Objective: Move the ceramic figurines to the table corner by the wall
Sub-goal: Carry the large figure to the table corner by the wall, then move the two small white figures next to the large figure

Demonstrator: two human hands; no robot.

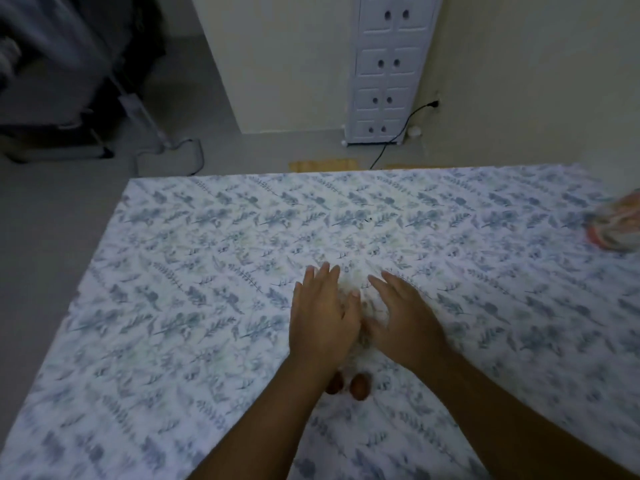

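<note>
My left hand (323,317) and my right hand (403,320) hover side by side over the middle of the table (173,271), which has a leaf-print cloth. Both have their fingers stretched out and apart, pointing away from me. Between the palms lies a pale, blurred patch that I cannot tell apart from the cloth. Two small brown rounded pieces (360,386) rest on the cloth just under my left wrist, one partly hidden by it. Whether they belong to a figurine is unclear.
A blurred orange and clear object (618,225) lies at the table's right edge. Beyond the far edge stand a white drawer tower (384,71) against the cream wall (536,81), a black cable (398,136), and a dark chair (69,81) at the left.
</note>
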